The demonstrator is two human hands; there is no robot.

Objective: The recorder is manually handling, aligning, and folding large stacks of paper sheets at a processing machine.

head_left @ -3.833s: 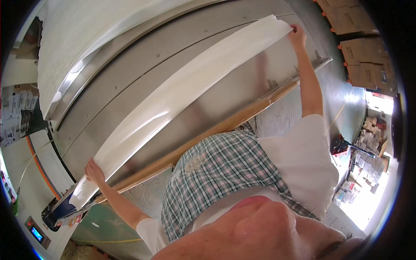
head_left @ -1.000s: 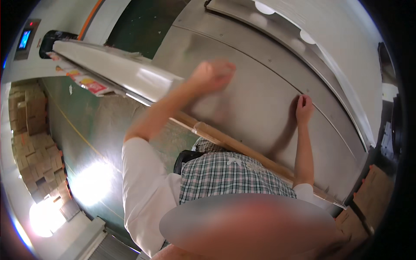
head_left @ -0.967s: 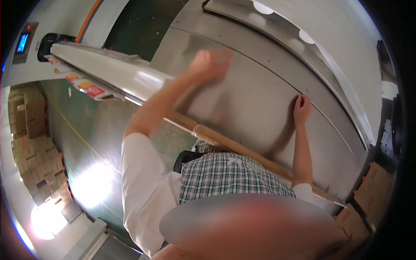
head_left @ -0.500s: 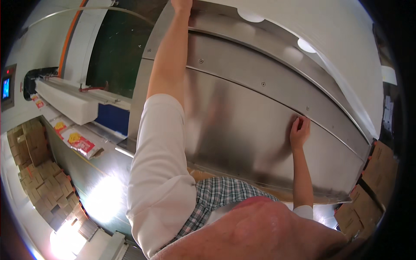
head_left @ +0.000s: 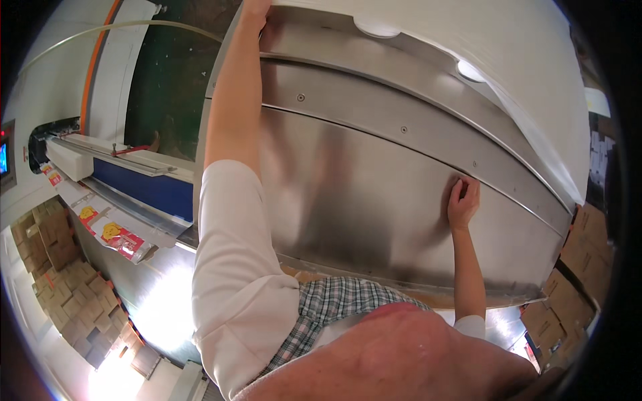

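Observation:
My left arm stretches up and away to the top edge of the view. At its end, my left hand (head_left: 255, 12) is at the far left edge of a large stainless steel machine housing (head_left: 364, 194), its fingers cut off or hidden. Lower on the right, my right hand (head_left: 463, 204) rests against the front metal panel, just under a seam. Its fingers are curled in, and nothing shows in them. A broad white sheet (head_left: 528, 80) lies over the top of the housing, with round cut-outs along its near edge.
To the left runs a conveyor with a blue side (head_left: 144, 188) and a long white block (head_left: 72, 160) at its far end. Printed red and yellow packaging (head_left: 120, 238) hangs along it. Stacked cardboard boxes stand at left (head_left: 80, 304) and right (head_left: 580, 257). A lit screen (head_left: 5, 157) is at far left.
The white block has slid away along the conveyor, baring more of the blue side. My left arm has shifted slightly left in the view. The right hand stays in place.

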